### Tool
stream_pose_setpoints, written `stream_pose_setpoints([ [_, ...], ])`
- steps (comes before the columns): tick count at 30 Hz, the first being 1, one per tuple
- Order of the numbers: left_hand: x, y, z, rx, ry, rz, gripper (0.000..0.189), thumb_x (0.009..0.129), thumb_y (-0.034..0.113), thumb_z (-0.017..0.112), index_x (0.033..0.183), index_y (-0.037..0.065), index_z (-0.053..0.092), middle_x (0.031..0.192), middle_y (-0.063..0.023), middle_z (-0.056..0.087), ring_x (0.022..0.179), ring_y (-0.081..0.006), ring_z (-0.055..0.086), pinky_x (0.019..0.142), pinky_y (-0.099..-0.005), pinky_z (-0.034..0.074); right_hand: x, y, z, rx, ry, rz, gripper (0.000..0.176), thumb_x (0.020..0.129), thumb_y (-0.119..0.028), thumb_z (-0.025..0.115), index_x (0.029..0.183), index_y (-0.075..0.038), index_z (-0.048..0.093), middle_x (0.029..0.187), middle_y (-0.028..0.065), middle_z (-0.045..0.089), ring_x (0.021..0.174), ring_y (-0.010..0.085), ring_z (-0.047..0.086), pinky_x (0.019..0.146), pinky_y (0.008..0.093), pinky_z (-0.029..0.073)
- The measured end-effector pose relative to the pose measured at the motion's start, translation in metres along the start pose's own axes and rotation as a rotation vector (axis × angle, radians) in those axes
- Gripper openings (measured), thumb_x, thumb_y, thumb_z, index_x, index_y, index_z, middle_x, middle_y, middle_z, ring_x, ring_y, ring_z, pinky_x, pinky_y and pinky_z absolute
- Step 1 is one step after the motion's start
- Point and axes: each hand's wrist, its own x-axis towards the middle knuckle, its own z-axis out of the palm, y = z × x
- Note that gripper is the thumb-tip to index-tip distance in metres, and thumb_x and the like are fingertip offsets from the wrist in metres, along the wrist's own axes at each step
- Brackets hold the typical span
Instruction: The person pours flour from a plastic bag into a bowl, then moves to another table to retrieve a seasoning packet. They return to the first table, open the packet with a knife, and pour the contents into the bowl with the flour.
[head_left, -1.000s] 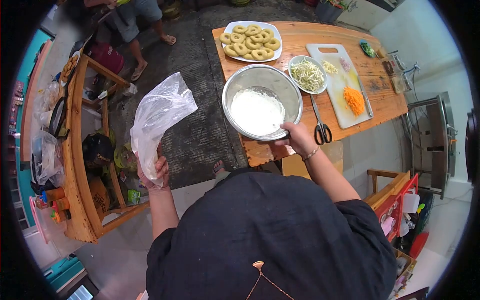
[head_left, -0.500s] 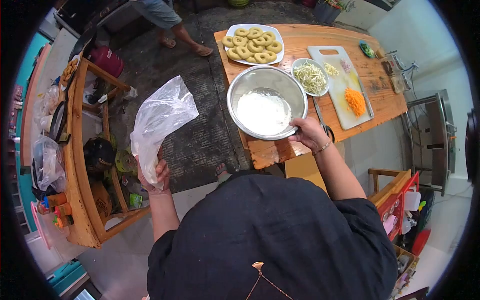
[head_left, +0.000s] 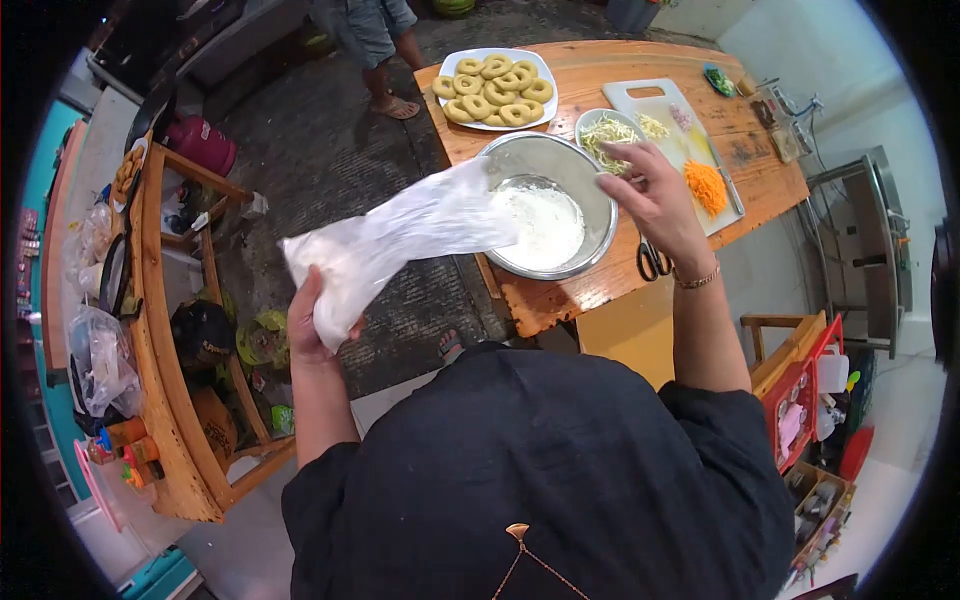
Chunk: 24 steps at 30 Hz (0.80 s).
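Observation:
My left hand [head_left: 312,318] grips the lower end of a clear plastic bag [head_left: 400,225] with white powder in its bottom. The bag's other end stretches over the left rim of a steel bowl [head_left: 600,235], which holds white powder [head_left: 548,228]. Above the bowl's right rim is my right hand [head_left: 648,190], its fingers apart and holding nothing. Behind the bowl, a smaller bowl of pale shreds [head_left: 603,130] is partly hidden by the hand. Black-handled scissors [head_left: 653,262] lie to the right of the steel bowl.
The wooden table [head_left: 760,165] bears a plate of green rings [head_left: 495,90] and a white cutting board [head_left: 640,93] with orange shreds [head_left: 706,186] and a knife. A person's legs [head_left: 385,70] stand beyond the table's left corner. A wooden shelf frame [head_left: 165,330] is at left.
The bag has tipped to the right, its end now over the bowl. My right hand has let go of the bowl's rim and risen. The other person's legs have shifted right.

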Motion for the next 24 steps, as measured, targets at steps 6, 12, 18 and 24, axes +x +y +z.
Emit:
stream_pose_setpoints([
  [6,0.037,0.023,0.065,0.291,-0.146,-0.077,0.045,0.093,0.024,0.055,0.125,-0.005,0.044,0.097,-0.0162,0.064,0.063,-0.0203,0.067,0.038,-0.0314,0.054,0.028,-0.030,0.035,-0.218,-0.217,-0.314,0.047,0.081,-0.020,0.070,0.126,-0.010,0.058,0.106,0.0110,0.051,0.094,0.0204,0.051,0.080,0.0310,0.046],
  [12,0.071,0.028,0.103,0.435,-0.206,-0.053,0.038,0.089,0.015,0.062,0.120,-0.004,0.052,0.103,-0.0114,0.064,0.086,-0.0174,0.066,0.071,-0.0296,0.055,0.047,0.009,0.056,-0.311,-0.232,-0.234,0.029,0.071,-0.008,0.071,0.100,-0.007,0.068,0.094,0.0092,0.052,0.090,0.0232,0.053,0.080,0.0315,0.045],
  [18,0.092,0.034,0.141,0.638,-0.449,-0.089,0.040,0.086,0.011,0.067,0.122,0.000,0.053,0.108,-0.0070,0.064,0.093,-0.0126,0.063,0.079,-0.0278,0.052,0.035,0.030,0.059,-0.303,-0.018,-0.146,0.019,0.068,-0.005,0.072,0.086,-0.003,0.067,0.086,0.0082,0.054,0.077,0.0232,0.055,0.071,0.0337,0.046],
  [24,0.112,0.029,0.158,0.682,-0.507,-0.119,0.041,0.086,0.011,0.067,0.123,0.001,0.053,0.106,-0.0056,0.065,0.090,-0.0114,0.064,0.076,-0.0270,0.052,0.011,0.038,0.064,-0.366,0.045,-0.028,0.013,0.072,-0.008,0.066,0.084,-0.003,0.066,0.085,0.0130,0.057,0.079,0.0294,0.058,0.072,0.0392,0.047],
])
